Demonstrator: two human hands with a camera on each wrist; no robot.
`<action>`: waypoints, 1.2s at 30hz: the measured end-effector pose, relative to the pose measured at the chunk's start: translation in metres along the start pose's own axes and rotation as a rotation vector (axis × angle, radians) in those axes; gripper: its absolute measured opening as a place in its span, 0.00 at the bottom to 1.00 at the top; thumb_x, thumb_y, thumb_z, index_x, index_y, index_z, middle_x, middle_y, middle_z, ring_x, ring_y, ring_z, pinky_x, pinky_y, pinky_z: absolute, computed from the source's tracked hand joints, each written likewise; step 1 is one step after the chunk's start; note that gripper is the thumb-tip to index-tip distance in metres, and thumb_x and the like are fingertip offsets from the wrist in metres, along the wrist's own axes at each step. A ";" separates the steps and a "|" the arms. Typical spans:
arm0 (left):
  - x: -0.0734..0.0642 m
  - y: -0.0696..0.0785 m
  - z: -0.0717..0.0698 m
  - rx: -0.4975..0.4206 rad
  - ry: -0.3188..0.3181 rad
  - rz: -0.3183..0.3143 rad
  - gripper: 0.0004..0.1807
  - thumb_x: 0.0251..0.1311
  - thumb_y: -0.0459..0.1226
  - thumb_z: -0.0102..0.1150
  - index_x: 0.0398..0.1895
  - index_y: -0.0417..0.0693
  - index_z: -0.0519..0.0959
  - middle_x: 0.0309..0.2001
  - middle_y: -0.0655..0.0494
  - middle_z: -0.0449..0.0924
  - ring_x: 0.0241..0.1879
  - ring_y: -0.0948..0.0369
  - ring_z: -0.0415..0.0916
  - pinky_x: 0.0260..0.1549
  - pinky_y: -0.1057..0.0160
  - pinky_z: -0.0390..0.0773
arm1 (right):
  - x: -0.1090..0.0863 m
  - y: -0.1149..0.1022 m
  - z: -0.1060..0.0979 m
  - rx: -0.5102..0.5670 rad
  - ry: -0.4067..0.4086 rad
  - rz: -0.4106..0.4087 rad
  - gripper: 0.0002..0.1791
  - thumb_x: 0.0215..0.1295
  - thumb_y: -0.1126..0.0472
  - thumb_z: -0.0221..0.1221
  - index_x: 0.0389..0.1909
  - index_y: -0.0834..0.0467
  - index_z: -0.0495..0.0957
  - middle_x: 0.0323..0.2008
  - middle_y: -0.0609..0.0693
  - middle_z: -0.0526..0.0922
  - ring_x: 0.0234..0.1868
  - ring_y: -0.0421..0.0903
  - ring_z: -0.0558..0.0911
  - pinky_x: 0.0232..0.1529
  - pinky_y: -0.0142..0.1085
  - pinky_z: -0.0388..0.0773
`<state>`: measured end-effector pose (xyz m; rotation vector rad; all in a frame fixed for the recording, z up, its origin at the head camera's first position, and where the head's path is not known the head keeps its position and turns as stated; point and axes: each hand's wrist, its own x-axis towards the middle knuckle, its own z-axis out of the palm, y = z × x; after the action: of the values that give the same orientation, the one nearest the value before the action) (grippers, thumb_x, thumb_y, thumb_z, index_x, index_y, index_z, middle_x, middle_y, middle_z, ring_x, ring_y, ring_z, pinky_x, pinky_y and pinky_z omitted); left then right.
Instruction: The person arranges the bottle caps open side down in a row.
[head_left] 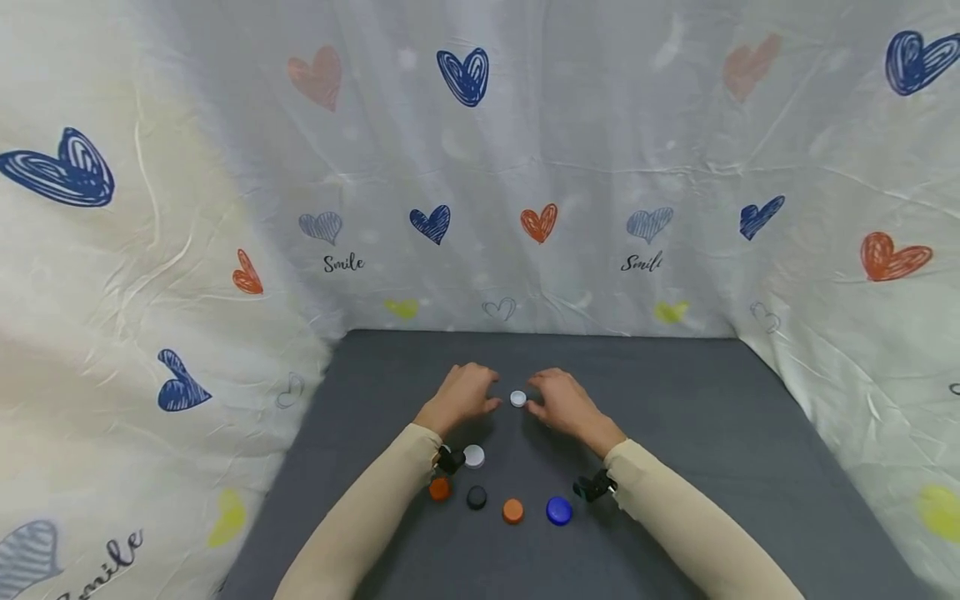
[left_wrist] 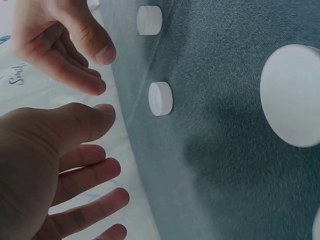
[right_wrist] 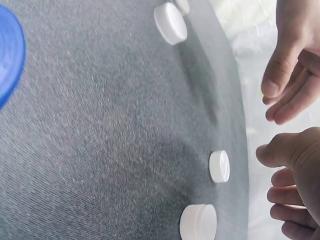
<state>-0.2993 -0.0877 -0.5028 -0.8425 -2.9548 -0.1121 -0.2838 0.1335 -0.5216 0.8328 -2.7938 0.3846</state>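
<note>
In the head view a white bottle cap [head_left: 518, 399] lies on the grey cloth between my two hands. My left hand [head_left: 465, 392] hovers to its left, thumb and fingers apart and holding nothing. On the other side my right hand [head_left: 562, 400] is held the same way, fingers loosely bent, also with nothing in it. A second white cap [head_left: 474, 456] lies beside the left wrist. The right wrist view has two white caps near each other, one farther off [right_wrist: 219, 166] and a thicker one [right_wrist: 198, 222]; in the head view one is apparently hidden by a hand or arm.
Nearer the body a row of caps lies on the table: a red-orange cap [head_left: 440, 489], a black cap [head_left: 477, 497], an orange cap [head_left: 513, 511] and a blue cap [head_left: 558, 511]. Behind and at the sides hangs a white curtain [head_left: 585, 125] printed with hearts.
</note>
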 end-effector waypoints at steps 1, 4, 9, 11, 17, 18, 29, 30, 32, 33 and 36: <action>0.003 0.000 0.002 0.001 -0.010 -0.003 0.24 0.59 0.51 0.69 0.56 0.51 0.84 0.51 0.56 0.86 0.48 0.55 0.84 0.47 0.45 0.81 | 0.001 0.001 0.001 -0.001 -0.008 0.007 0.21 0.61 0.55 0.70 0.52 0.62 0.84 0.52 0.58 0.85 0.56 0.57 0.82 0.57 0.51 0.78; 0.010 0.002 0.008 -0.009 -0.037 -0.013 0.25 0.58 0.51 0.70 0.56 0.50 0.84 0.50 0.55 0.86 0.48 0.55 0.84 0.47 0.45 0.82 | 0.004 0.004 0.004 0.001 -0.025 0.026 0.21 0.62 0.55 0.69 0.52 0.63 0.84 0.52 0.58 0.85 0.56 0.57 0.81 0.57 0.51 0.78; 0.019 0.005 0.017 -0.020 -0.081 -0.035 0.24 0.58 0.50 0.70 0.55 0.50 0.84 0.50 0.55 0.86 0.48 0.55 0.83 0.46 0.48 0.82 | 0.009 0.008 0.009 0.006 -0.054 0.038 0.21 0.62 0.54 0.68 0.52 0.63 0.84 0.52 0.57 0.85 0.55 0.57 0.82 0.57 0.51 0.78; 0.022 0.006 0.020 -0.030 -0.094 -0.039 0.24 0.59 0.50 0.70 0.55 0.50 0.84 0.50 0.55 0.86 0.49 0.55 0.83 0.47 0.48 0.82 | 0.011 0.009 0.011 0.009 -0.063 0.041 0.21 0.62 0.55 0.69 0.52 0.63 0.84 0.51 0.57 0.85 0.55 0.57 0.82 0.57 0.51 0.78; 0.027 0.012 0.022 -0.055 -0.100 -0.052 0.22 0.59 0.48 0.70 0.55 0.50 0.84 0.51 0.54 0.86 0.50 0.54 0.82 0.48 0.49 0.82 | 0.015 0.012 0.018 -0.005 -0.077 0.048 0.18 0.62 0.55 0.69 0.48 0.61 0.85 0.47 0.54 0.86 0.50 0.55 0.83 0.52 0.50 0.80; 0.027 0.013 0.022 -0.051 -0.092 -0.049 0.22 0.58 0.47 0.71 0.54 0.50 0.85 0.50 0.54 0.86 0.49 0.54 0.83 0.47 0.49 0.82 | 0.015 0.013 0.019 -0.003 -0.079 0.051 0.17 0.61 0.55 0.69 0.47 0.61 0.85 0.46 0.54 0.86 0.49 0.55 0.83 0.51 0.50 0.80; 0.038 0.014 0.038 -0.080 -0.154 -0.102 0.13 0.59 0.46 0.70 0.44 0.53 0.86 0.42 0.56 0.86 0.41 0.57 0.82 0.43 0.49 0.82 | 0.018 0.015 0.032 0.019 -0.111 0.087 0.07 0.60 0.57 0.70 0.35 0.55 0.85 0.33 0.50 0.84 0.34 0.48 0.82 0.35 0.43 0.77; 0.039 0.014 0.039 -0.078 -0.155 -0.103 0.11 0.59 0.46 0.71 0.41 0.54 0.86 0.39 0.56 0.85 0.39 0.58 0.81 0.41 0.50 0.81 | 0.018 0.015 0.034 0.029 -0.112 0.088 0.06 0.60 0.57 0.71 0.34 0.55 0.85 0.32 0.50 0.83 0.33 0.48 0.81 0.35 0.44 0.77; 0.040 0.013 0.042 -0.072 -0.150 -0.100 0.07 0.58 0.46 0.71 0.34 0.56 0.85 0.34 0.58 0.84 0.35 0.59 0.80 0.38 0.51 0.81 | 0.017 0.015 0.036 0.044 -0.114 0.086 0.07 0.61 0.58 0.70 0.34 0.56 0.85 0.32 0.51 0.83 0.35 0.49 0.81 0.37 0.45 0.78; 0.041 0.013 0.043 -0.068 -0.144 -0.097 0.07 0.58 0.46 0.71 0.32 0.56 0.84 0.33 0.58 0.83 0.33 0.59 0.79 0.37 0.52 0.80 | 0.017 0.014 0.037 0.051 -0.109 0.084 0.07 0.61 0.58 0.70 0.35 0.57 0.86 0.33 0.51 0.84 0.36 0.50 0.82 0.38 0.46 0.79; 0.042 0.013 0.046 -0.053 -0.122 -0.090 0.08 0.57 0.46 0.72 0.27 0.57 0.83 0.30 0.59 0.83 0.32 0.59 0.79 0.36 0.51 0.80 | 0.017 0.014 0.040 0.061 -0.091 0.073 0.07 0.61 0.58 0.70 0.34 0.57 0.86 0.32 0.52 0.84 0.37 0.52 0.83 0.40 0.48 0.80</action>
<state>-0.3299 -0.0509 -0.5441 -0.7472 -3.1175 -0.1496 -0.3101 0.1244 -0.5575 0.7812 -2.9168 0.4573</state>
